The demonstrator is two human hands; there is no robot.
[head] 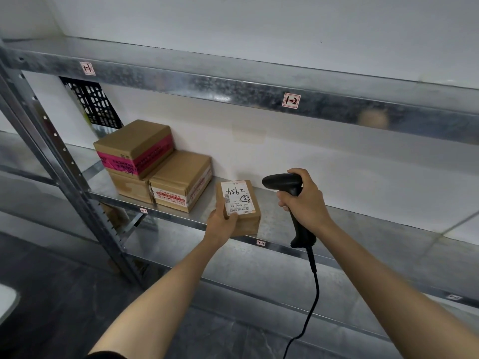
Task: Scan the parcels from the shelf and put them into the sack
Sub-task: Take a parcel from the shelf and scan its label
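On the middle shelf [350, 221], near its front edge, the left hand [220, 225] grips a small parcel [247, 220] by its near end, thumb on the label [237, 196]. The label faces up so the scanner [287, 183] can read it. The right hand [305, 203] wraps its fingers round the scanner's handle and points its nose at the parcel. Three more boxes [181, 177] sit stacked just to the left. No sack shows.

Soft, even light here, the white wall [311, 35] ahead of me bright above and dimmer under the shelf beam [207, 84]. Dull glare smears along that metal, the stacked boxes [145, 151] look slightly blurred, and straight lines bow near the edges.
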